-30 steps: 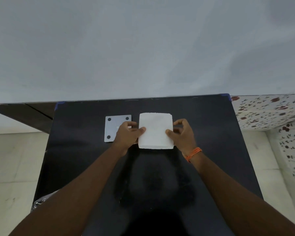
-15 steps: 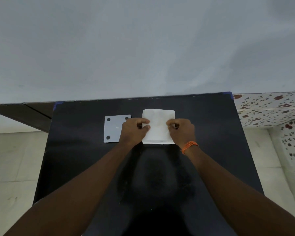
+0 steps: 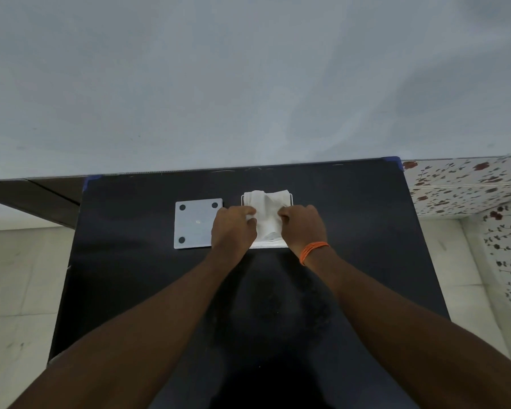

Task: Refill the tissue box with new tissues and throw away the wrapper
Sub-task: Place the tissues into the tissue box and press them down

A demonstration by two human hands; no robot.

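A stack of white tissues (image 3: 266,214) sits in a white square tissue box (image 3: 266,245) at the middle back of the black table. The stack is bent upward in the middle, its sides pushed in. My left hand (image 3: 233,228) grips the stack's left side. My right hand (image 3: 303,227), with an orange band at the wrist, grips its right side. Left of the box lies a flat white square panel (image 3: 195,224) with dark round feet, apparently the box's base. No wrapper can be made out.
The black table (image 3: 351,231) stands against a pale grey wall (image 3: 248,84). Light floor tiles (image 3: 18,276) show on the left; a floral tiled surface (image 3: 469,184) lies to the right. A dark ledge (image 3: 42,196) runs at the back left.
Both hands moved inward from the flat stack's edges onto its top. The tissues, flat a second ago, are now squeezed and bulging up between the hands.
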